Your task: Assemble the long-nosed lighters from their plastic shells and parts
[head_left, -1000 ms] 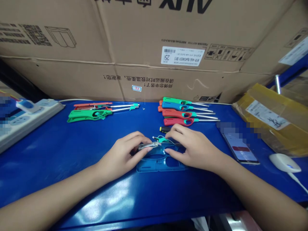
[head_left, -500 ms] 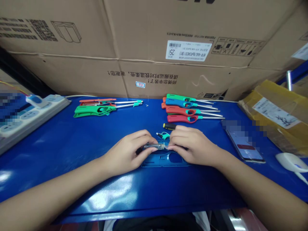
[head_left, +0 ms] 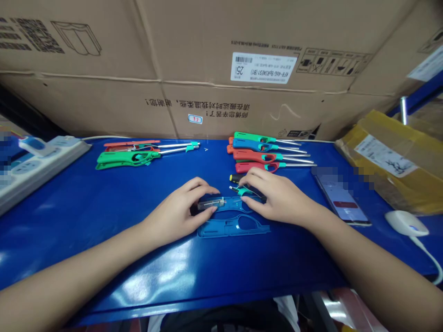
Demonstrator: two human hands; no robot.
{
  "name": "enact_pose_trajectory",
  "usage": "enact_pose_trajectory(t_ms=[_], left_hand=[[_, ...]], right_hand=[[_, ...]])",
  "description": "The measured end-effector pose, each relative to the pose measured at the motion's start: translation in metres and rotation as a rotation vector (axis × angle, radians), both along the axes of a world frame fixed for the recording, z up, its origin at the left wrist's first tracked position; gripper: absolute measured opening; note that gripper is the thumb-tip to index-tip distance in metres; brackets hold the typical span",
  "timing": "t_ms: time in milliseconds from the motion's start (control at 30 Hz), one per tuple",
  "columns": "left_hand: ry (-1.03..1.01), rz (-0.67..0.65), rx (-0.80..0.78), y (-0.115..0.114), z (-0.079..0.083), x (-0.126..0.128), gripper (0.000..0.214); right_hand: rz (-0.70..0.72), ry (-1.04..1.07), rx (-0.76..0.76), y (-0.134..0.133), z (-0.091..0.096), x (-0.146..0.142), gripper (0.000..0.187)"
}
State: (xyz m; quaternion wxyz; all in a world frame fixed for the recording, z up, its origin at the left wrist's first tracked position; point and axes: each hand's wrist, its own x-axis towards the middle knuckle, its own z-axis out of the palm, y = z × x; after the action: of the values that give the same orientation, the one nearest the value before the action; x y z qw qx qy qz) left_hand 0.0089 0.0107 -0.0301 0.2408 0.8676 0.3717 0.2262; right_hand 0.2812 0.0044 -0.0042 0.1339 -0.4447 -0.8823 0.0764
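The far blue lighter shell half point(head_left: 231, 204) lies on the table with a clear fuel tank point(head_left: 212, 203) resting in its left part. My left hand point(head_left: 185, 203) straddles that end, thumb along the near edge and fingers at the far edge; the palm hides the shell's left tip. Between thumb and forefinger, my right hand point(head_left: 273, 193) pinches a teal trigger piece point(head_left: 243, 190) with a thin wire and a dark part, just over the shell's far edge. Nearer to me, the other blue shell half point(head_left: 221, 227) lies with its inside up.
Several assembled lighters point(head_left: 256, 156) lie behind my right hand, near a black-and-yellow handle point(head_left: 235, 178). Green and orange lighters point(head_left: 124, 158) lie back left, beside a power strip point(head_left: 41, 161). At right are a phone point(head_left: 341, 198), a white plug-like device point(head_left: 406, 223) and a taped carton point(head_left: 384, 161).
The clear tank has gone from between both hands into the far shell half. My right hand has moved back and taken hold of the teal trigger piece. The view has shifted slightly.
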Motion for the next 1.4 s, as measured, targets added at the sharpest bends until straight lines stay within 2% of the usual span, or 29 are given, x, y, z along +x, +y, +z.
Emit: enact_pose_trajectory(t_ms=[200,333,433,633,733,900,967,1233,1400], left_hand=[[0.000,-0.075,-0.031,0.004,-0.003,-0.001,0.038],[-0.004,-0.091,-0.021,0.002,-0.002,-0.001,0.031],[-0.026,-0.060,-0.033,0.001,-0.003,0.000,0.028],[-0.048,0.034,-0.003,0.002,-0.002,0.000,0.024],[-0.045,0.071,0.014,0.006,-0.001,-0.002,0.024],[-0.067,0.147,0.039,0.011,-0.002,-0.004,0.022],[-0.086,0.155,0.045,0.012,-0.002,-0.004,0.021],[-0.126,0.148,0.074,0.014,-0.001,-0.006,0.018],[-0.152,0.142,0.092,0.010,0.000,-0.004,0.020]], right_hand=[[-0.134,-0.144,-0.032,0.000,0.004,0.005,0.011],[-0.239,-0.130,-0.029,0.001,-0.003,0.003,0.013],[-0.264,-0.095,-0.072,0.002,-0.007,0.002,0.010],[-0.215,0.084,-0.040,0.005,-0.007,0.004,0.006],[-0.146,0.162,-0.042,0.003,-0.003,0.005,0.007],[0.059,-0.015,-0.135,-0.002,0.001,0.005,0.010],[0.060,-0.067,-0.136,-0.003,0.002,0.005,0.010],[-0.099,-0.104,-0.049,-0.001,0.010,0.011,0.015],[-0.026,-0.169,-0.040,0.001,0.004,0.010,0.026]])
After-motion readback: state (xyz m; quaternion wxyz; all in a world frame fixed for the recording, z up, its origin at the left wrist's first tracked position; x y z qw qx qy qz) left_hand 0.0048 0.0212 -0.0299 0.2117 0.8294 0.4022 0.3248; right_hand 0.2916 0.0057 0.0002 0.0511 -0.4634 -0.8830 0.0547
